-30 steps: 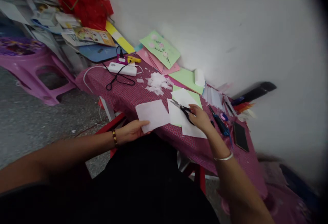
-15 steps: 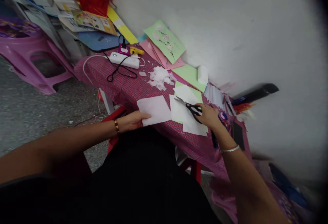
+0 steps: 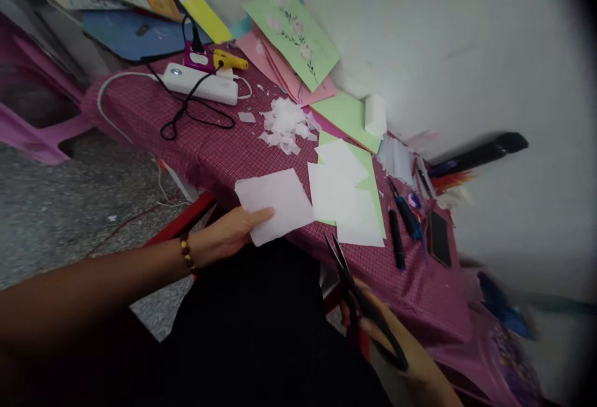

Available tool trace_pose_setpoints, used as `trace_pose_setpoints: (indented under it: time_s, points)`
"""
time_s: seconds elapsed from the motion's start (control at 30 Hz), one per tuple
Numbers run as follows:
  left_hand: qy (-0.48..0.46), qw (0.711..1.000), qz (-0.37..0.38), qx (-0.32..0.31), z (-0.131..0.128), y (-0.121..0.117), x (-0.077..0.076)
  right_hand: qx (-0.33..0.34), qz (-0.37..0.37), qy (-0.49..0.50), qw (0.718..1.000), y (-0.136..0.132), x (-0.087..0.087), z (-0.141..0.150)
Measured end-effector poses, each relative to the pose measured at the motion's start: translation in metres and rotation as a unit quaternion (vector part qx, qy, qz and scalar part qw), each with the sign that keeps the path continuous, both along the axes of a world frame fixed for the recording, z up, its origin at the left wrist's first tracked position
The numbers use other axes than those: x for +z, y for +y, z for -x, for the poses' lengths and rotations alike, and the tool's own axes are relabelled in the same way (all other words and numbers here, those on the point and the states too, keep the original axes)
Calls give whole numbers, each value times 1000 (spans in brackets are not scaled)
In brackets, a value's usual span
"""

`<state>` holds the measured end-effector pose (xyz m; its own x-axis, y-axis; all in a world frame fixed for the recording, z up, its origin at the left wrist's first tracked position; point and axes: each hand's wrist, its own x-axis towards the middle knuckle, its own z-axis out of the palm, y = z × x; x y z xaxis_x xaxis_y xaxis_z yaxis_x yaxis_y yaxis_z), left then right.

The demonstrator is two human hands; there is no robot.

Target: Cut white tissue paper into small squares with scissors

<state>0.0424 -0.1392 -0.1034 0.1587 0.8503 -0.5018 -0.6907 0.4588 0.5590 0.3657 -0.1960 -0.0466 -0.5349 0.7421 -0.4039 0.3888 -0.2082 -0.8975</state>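
My left hand pinches the near corner of a white paper sheet that lies over the front edge of the table with the red checked cloth. My right hand is low, off the table's near side, and grips black-handled scissors whose blades point up toward the table edge. Just right of the held sheet, more white sheets are stacked on a light green sheet.
A pile of white paper scraps, a white power strip with a black cable, a yellow glue gun, green and pink cards against the wall, dark pens, a phone. A purple stool stands at left.
My right hand lifted the scissors off the white sheets and drew them back below the table edge. The view tilted down and closer. My left hand kept hold of the sheet.
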Motion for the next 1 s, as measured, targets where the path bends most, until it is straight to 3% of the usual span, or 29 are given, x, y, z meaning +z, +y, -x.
trace_pose_setpoints:
  time_s: [0.2,0.37,0.53,0.6,0.83,1.0]
  points:
    - [24,998,46,43,8,0,7,12,109,18,994,19,-17,6]
    - [4,984,178,6,28,4,26,-17,139,33,990,14,-25,6]
    - [17,987,113,-113,45,7,31,-84,135,94,983,5,-31,8]
    - [53,986,92,-131,44,7,27,-113,144,105,978,3,-32,11]
    - [221,969,83,-74,28,4,10,-69,184,87,977,16,-33,17]
    - [151,980,119,-57,29,4,13,-42,185,78,979,24,-37,18]
